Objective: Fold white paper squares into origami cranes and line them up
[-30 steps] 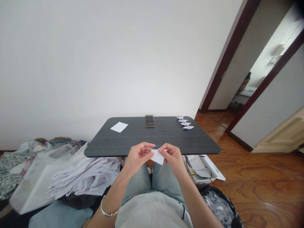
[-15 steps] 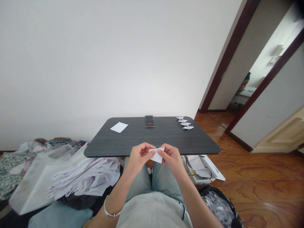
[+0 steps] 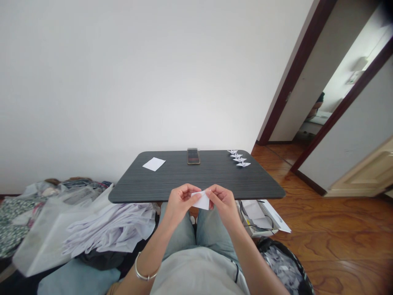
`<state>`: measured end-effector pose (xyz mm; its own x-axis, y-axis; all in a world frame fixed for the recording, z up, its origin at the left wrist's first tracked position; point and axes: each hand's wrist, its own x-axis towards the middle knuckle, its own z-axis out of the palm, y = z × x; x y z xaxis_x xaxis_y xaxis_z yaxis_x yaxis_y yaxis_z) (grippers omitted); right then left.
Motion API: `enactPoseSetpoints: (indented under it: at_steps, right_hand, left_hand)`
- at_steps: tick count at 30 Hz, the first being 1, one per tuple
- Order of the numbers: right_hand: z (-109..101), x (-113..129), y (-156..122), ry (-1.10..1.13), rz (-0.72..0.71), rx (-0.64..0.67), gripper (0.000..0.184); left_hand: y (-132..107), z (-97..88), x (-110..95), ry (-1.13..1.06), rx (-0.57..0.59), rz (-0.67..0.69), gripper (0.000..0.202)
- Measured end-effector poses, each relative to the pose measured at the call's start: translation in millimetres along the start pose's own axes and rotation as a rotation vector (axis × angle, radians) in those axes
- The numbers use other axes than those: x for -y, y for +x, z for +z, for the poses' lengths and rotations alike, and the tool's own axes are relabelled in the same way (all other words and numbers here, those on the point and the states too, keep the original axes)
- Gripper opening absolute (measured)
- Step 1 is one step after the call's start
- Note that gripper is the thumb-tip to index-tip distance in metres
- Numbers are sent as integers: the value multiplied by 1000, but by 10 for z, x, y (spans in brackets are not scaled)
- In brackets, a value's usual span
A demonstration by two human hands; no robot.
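Left hand [image 3: 181, 203] and right hand [image 3: 224, 203] pinch white paper [image 3: 202, 200] shut, just off the desk [image 3: 215, 176] edge!
Beyond: phone [image 3: 193, 156], paper cranes [image 3: 238, 158], loose sheet [image 3: 154, 164]; clothes [image 3: 107, 229] heaped left.

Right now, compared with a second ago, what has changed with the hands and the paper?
The left hand and right hand have drawn closer together, and the paper pinched between them looks narrower. The paper cranes and loose sheet stayed put.
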<state>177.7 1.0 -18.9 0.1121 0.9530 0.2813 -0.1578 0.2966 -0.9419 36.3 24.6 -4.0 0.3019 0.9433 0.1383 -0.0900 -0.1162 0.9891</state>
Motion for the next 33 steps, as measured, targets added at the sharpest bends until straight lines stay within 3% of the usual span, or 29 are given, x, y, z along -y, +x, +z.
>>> enactPoseSetpoints:
  at_steps: [7,12,33]
  right_hand:
    - [-12,17,-1,36,13,9,22]
    - [-25,28,18,29,20,-25,33]
    - [-11,-58,-12,-294,-80,-9,23]
  left_hand:
    - [6,11,-27,-14,-25,-4,22]
    - [8,7,-12,15,-13,-4,20]
    - [50,38,9,200,37,11,25]
